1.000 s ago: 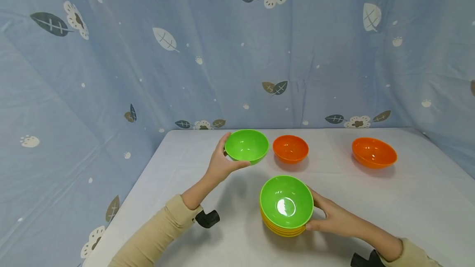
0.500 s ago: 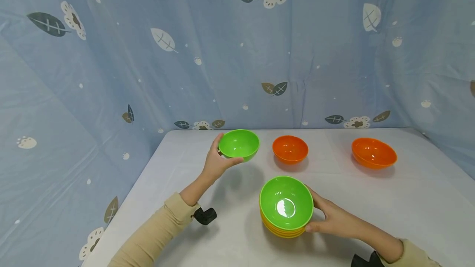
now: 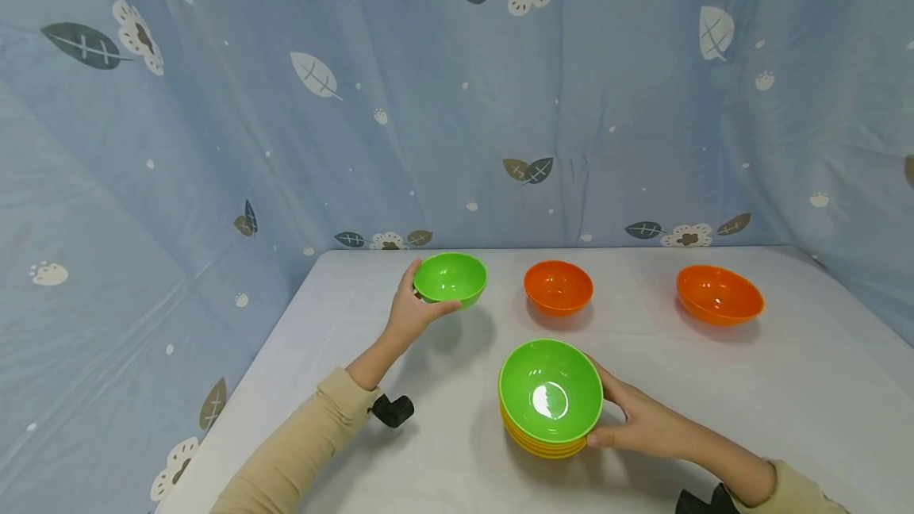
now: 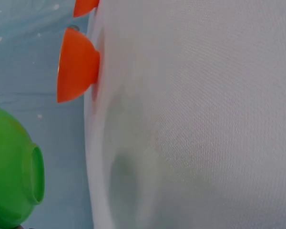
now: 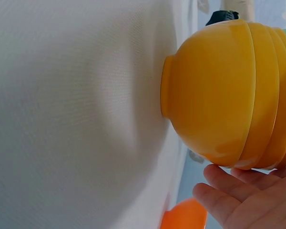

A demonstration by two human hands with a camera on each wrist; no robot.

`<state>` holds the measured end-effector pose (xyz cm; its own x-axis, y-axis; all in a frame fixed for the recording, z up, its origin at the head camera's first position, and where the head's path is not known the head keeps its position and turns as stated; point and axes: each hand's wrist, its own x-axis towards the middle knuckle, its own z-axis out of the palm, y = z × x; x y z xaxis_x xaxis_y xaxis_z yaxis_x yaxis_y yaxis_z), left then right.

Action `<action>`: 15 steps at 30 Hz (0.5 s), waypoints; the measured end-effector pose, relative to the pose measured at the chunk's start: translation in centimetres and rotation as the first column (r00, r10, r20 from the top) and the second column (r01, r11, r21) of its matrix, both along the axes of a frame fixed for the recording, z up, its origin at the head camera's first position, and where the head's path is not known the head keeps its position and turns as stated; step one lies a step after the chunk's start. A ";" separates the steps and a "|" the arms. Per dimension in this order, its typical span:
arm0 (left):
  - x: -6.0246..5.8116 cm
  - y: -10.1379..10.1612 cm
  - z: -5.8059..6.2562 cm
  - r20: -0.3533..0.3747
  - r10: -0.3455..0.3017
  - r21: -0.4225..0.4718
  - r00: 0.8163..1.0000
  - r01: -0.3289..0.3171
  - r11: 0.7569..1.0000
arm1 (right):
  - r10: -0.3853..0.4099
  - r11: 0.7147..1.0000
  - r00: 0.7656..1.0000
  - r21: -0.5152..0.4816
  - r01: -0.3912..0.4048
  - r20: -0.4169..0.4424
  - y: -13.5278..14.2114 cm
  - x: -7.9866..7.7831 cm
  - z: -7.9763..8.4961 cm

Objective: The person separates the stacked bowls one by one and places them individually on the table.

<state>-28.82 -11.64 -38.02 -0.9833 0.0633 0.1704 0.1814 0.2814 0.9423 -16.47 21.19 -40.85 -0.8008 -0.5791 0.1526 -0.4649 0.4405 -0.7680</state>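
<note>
In the head view my left hand (image 3: pixel 410 316) grips a green bowl (image 3: pixel 450 278) by its left side, thumb along the near side. The bowl hangs above the table, its shadow falling apart from it; its round foot shows in the left wrist view. My right hand (image 3: pixel 639 419) holds the right side of a stack of nested bowls, thumb at the near side and fingers at the far side. A green bowl (image 3: pixel 550 391) tops the stack, with several yellow bowls (image 5: pixel 217 90) beneath. The right wrist view shows the fingertips (image 5: pixel 214 174) against the yellow rims.
Two orange bowls stand farther back on the white-covered table (image 3: pixel 643 355): one orange bowl (image 3: pixel 559 289) behind the stack, another orange bowl (image 3: pixel 719 295) at the right. A blue patterned curtain (image 3: pixel 428 101) hangs behind the table and along its left side.
My left hand has carried the green bowl leftward and slightly away, farther from the nearer orange bowl. The right hand and the stack have stayed in place.
</note>
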 end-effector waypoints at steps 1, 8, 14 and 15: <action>-0.1 -0.1 -0.2 -0.001 0.006 -0.003 1.000 -0.006 1.000 | -0.001 1.000 1.000 0.000 0.001 0.001 0.0 0.0 0.0; -0.9 -0.4 -1.0 0.031 0.047 -0.025 0.998 -0.046 0.999 | 0.007 1.000 1.000 0.001 -0.007 -0.017 0.1 0.0 0.0; -1.5 -0.5 -1.4 0.071 0.091 -0.066 0.993 -0.087 0.994 | 0.013 1.000 1.000 -0.004 -0.013 -0.026 0.1 0.0 -0.1; -1.6 -0.5 -1.5 0.079 0.098 -0.069 0.992 -0.092 0.993 | 0.013 1.000 1.000 -0.004 -0.013 -0.022 0.1 0.0 -0.1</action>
<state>-30.39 -12.19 -39.53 -0.9959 -0.0227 0.0873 0.0736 0.3546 0.9321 -16.47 21.27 -40.92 -0.7898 -0.5886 0.1727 -0.4875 0.4313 -0.7592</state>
